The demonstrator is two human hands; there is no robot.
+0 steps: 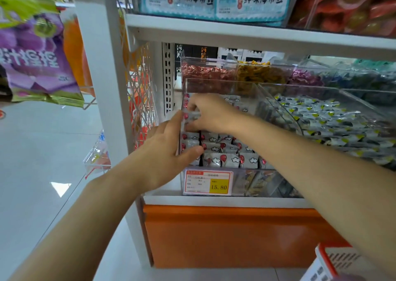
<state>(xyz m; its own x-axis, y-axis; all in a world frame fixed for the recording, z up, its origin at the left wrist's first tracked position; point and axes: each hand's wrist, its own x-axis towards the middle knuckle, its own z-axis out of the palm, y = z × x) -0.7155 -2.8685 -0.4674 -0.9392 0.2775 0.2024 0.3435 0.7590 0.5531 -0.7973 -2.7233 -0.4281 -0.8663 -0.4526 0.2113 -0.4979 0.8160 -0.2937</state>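
A clear plastic bin (248, 88) on the lower shelf holds several small white snack packets (216, 159) printed with red balloons and clouds. My right hand (211, 114) reaches into the bin's left side, and its curled fingers pinch one or two of these packets (191, 116) near the bin's left wall. My left hand (169, 152) is at the bin's front left corner, fingers fairly straight, thumb lying against the front packets and the other fingers along the outside of the left wall.
A price tag (209, 182) reading 15.80 hangs on the bin front. To the right is a bin of grey-and-yellow packets (325, 120); behind are red (205, 73) and yellow (260, 75) sweets. A white shelf post (105, 77) stands left, an orange-and-white basket (334, 261) at bottom right.
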